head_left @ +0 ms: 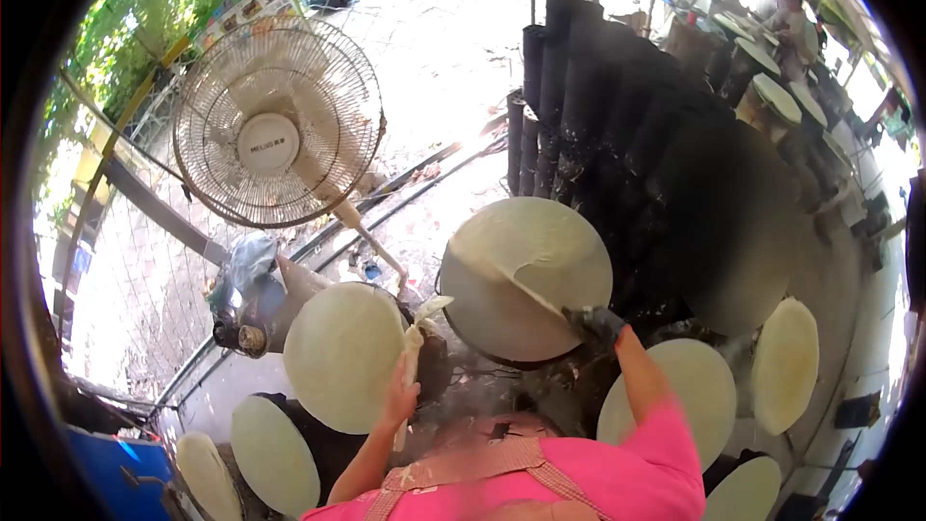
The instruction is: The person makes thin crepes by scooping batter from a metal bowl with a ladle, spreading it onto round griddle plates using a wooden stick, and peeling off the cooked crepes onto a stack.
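My right hand [598, 325], in a dark glove, is closed at the lower right edge of a round griddle [473, 314], where it grips the edge of a thin pale sheet [550, 241]. The sheet covers the griddle's upper part, and its lower edge runs in a slant toward that hand. My left hand [400, 396] is bare and closed round a pale, cloth-like roll [413, 347] that stands upright. It is beside a second round griddle with a pale sheet [344, 357].
A standing fan [270, 135] is at the upper left. Dark stacked cylinders [598, 106] rise behind the griddle. Pale round sheets [275, 453] [690, 391] lie at both sides. A person [793, 24] is far off at the upper right.
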`<state>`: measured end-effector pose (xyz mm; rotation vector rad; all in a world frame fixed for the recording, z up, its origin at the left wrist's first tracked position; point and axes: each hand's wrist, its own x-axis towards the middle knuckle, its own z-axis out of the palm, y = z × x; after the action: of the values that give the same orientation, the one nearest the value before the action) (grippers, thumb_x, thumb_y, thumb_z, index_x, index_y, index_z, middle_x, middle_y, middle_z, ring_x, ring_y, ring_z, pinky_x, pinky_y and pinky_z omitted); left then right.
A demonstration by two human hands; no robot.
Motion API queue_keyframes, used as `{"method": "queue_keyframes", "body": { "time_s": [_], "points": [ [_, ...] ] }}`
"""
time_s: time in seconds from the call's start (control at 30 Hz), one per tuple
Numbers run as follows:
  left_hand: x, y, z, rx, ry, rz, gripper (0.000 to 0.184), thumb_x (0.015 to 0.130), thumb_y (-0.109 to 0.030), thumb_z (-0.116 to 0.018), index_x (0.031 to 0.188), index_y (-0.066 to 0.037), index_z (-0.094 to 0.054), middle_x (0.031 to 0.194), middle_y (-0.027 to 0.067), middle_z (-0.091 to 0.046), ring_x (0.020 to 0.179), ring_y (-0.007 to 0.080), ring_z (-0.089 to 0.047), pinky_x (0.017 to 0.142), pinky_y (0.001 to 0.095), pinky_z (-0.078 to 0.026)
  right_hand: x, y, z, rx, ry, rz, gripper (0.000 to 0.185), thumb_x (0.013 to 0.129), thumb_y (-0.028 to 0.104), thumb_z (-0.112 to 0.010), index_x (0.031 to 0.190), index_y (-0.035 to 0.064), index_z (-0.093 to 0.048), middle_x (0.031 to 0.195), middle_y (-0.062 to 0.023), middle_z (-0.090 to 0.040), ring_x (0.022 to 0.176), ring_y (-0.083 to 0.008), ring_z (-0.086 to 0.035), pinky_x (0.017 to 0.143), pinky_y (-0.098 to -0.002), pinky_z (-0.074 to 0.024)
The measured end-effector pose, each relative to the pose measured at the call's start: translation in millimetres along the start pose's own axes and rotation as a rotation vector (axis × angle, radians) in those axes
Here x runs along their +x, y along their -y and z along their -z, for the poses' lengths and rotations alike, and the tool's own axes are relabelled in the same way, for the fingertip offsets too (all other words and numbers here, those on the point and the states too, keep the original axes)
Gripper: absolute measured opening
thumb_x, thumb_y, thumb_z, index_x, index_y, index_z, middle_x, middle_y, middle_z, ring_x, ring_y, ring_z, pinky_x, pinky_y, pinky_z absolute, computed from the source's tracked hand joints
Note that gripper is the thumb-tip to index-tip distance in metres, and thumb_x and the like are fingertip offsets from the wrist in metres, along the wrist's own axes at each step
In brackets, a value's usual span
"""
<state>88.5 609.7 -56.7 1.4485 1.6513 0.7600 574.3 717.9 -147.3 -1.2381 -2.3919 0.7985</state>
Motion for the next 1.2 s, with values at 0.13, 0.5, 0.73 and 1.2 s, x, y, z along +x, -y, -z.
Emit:
{"method": "queue_keyframes", "body": {
  "time_s": [0.13, 0.5, 0.73, 1.2],
  "points": [
    [-33, -37, 22, -0.113, 0.027, 0.225, 0.069, 0.069, -0.003, -0.048, 0.133, -0.006, -0.022, 0.102, 0.0168, -0.052, 0.083, 0.0236, -0.054, 0.07, 0.0317, -0.043, 18, -47, 19, 1.01, -0.007, -0.43, 0.036, 0.092, 0.024, -0.032, 0.123, 0.0069, -0.042, 0.117, -0.0073, -0.049, 0.1, -0.0195, -0.049, 0.081, -0.031, -0.0429],
    [-94, -67, 31, -0.544, -0.01, 0.439, 0.066, 0.074, 0.001, -0.045, 0.133, -0.015, -0.02, 0.051, -0.001, -0.036, 0.034, 0.0087, -0.034, 0.03, 0.0232, -0.03, 5, -36, 9, 0.671, 0.067, -0.263, 0.026, 0.084, 0.01, -0.044, 0.108, 0.0033, -0.05, 0.097, -0.006, -0.051, 0.076, -0.0166, -0.051, 0.063, -0.0292, -0.0412],
    [-117, -79, 37, -0.505, -0.096, 0.56, 0.067, 0.078, 0.002, -0.044, 0.135, -0.019, -0.016, 0.052, -0.0007, -0.033, 0.038, 0.0086, -0.032, 0.034, 0.0239, -0.028, 100, 60, 98, 0.69, 0.14, -0.664, 0.018, 0.077, 0.016, -0.055, 0.092, 0.0063, -0.059, 0.078, -0.0036, -0.054, 0.066, -0.0146, -0.05, 0.057, -0.0294, -0.0405],
    [-149, -79, 54, -0.558, -0.14, 0.538, 0.067, 0.076, 0.004, -0.041, 0.135, -0.02, -0.018, 0.054, 0.0, -0.036, 0.035, 0.0066, -0.031, 0.03, 0.0215, -0.027, 106, 61, 100, 0.487, 0.179, -0.503, 0.023, 0.073, 0.011, -0.061, 0.096, 0.0082, -0.064, 0.073, 0.0004, -0.06, 0.068, -0.0117, -0.054, 0.065, -0.0236, -0.0441]
  ]
}}
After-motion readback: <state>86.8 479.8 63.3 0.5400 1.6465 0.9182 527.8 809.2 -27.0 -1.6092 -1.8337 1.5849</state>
